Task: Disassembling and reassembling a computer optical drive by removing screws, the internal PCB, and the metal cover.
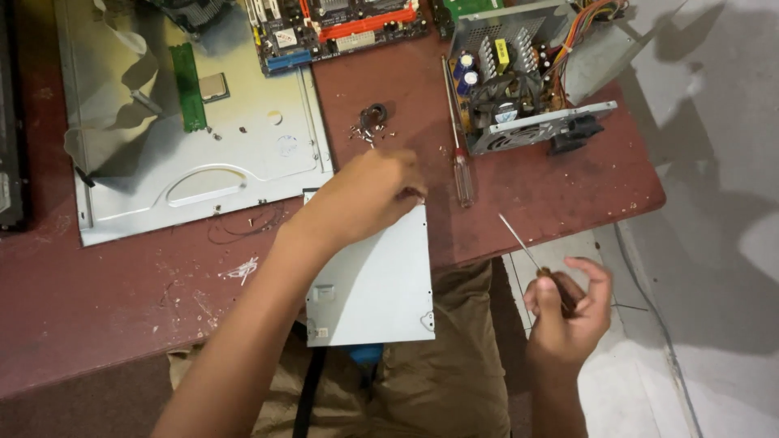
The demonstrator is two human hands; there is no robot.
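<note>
Pale grey metal cover (373,280), dark red table (105,300)

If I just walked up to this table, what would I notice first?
Probably the two hands in the middle: the left hand pinches at the top corner of a flat grey metal box at the table's near edge, while the right hand holds a thin screwdriver off the table's edge. Behind them sits an opened power supply with its fan and coloured wires showing, beside a big metal panel.

1. Bare table strip (552,182) between clear-handled screwdriver (462,174) and table edge: passable.
2. Open power supply (523,89) blocks the far right.
3. Loose screws (369,134) (small ring among them) lie beyond the left hand (369,195).
</note>
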